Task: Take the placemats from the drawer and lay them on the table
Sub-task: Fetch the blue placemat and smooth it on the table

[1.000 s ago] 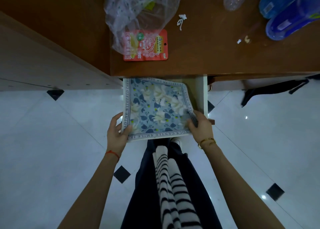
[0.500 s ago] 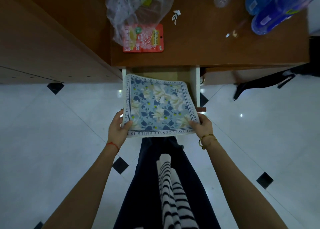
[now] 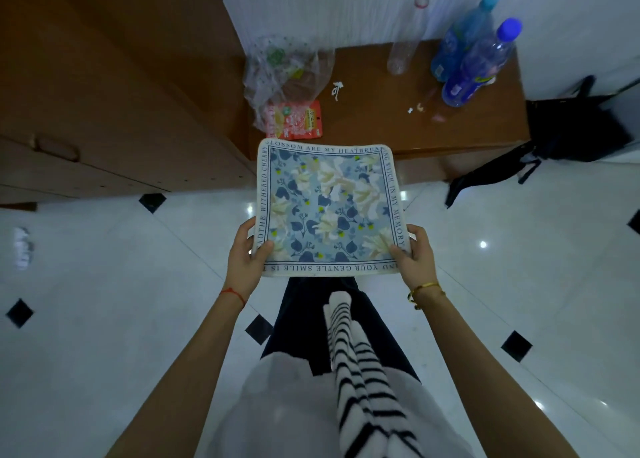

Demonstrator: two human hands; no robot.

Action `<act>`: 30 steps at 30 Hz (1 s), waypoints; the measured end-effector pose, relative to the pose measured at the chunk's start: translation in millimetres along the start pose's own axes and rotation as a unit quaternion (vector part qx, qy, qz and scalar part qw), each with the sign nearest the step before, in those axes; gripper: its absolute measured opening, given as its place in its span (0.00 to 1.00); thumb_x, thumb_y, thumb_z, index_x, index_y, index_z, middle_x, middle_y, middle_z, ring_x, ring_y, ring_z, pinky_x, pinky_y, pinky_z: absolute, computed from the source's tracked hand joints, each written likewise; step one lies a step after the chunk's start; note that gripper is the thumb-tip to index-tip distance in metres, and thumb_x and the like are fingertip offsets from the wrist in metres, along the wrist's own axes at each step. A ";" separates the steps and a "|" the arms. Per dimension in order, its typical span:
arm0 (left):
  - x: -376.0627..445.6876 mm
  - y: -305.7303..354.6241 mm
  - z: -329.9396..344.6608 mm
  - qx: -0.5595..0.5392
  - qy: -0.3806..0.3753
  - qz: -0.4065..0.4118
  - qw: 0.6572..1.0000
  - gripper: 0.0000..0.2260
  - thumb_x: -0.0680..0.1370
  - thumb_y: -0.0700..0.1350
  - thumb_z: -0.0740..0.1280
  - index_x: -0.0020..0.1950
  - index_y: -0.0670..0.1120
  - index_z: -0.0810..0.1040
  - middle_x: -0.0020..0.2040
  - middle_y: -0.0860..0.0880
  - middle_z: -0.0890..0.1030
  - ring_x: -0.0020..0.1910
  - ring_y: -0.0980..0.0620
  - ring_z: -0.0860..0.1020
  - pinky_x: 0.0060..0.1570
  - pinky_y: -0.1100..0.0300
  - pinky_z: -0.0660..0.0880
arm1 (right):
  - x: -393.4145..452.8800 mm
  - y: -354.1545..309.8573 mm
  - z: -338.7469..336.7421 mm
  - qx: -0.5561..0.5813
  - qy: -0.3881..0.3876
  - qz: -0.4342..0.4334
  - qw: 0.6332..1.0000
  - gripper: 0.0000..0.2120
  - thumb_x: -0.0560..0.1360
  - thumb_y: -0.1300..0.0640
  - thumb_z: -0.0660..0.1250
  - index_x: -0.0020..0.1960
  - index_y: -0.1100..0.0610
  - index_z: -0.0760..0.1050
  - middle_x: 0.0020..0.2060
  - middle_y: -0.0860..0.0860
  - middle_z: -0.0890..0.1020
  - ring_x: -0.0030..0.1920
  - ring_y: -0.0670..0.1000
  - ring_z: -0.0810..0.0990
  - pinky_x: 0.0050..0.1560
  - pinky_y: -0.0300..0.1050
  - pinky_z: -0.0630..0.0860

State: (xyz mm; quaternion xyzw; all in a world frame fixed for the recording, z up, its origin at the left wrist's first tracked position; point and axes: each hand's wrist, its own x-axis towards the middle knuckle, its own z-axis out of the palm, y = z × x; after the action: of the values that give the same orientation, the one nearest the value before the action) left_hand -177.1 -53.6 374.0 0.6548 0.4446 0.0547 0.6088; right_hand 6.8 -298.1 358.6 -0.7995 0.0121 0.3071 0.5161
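Observation:
A square placemat [image 3: 327,204] with blue and cream flowers and a lettered border is held flat in the air in front of the brown table [image 3: 374,118]. My left hand [image 3: 247,258] pinches its near left corner, thumb on top. My right hand [image 3: 414,255] pinches its near right corner the same way. The mat's far edge covers the table's front edge, so the drawer is hidden behind it.
On the table lie a clear plastic bag [image 3: 287,73] over a red snack packet [image 3: 296,121], a clear empty bottle [image 3: 405,45], two blue bottles [image 3: 474,59] and small scraps. A brown cabinet [image 3: 104,94] stands left. A black bag [image 3: 571,128] sits right of the table.
Both hands have lifted the placemat up and out of the drawer, level with the tabletop. The view has pulled back and risen, and the drawer is out of sight.

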 end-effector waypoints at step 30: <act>-182.0 47.8 -71.8 -0.166 0.268 0.027 0.949 0.20 0.78 0.38 0.67 0.67 0.53 0.68 0.55 0.46 0.82 0.49 0.49 0.83 0.44 0.61 0.80 | -66.8 -136.4 39.3 -0.053 -0.256 -0.216 0.941 0.16 0.73 0.68 0.67 0.59 0.57 0.71 0.52 0.55 0.79 0.50 0.45 0.80 0.52 0.39 0.77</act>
State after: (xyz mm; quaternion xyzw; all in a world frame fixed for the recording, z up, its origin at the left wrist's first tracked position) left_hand -305.5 -111.5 518.1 0.5175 0.5583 0.3174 0.5655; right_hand -20.2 -221.6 492.8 -0.7034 -0.3100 0.3827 0.5125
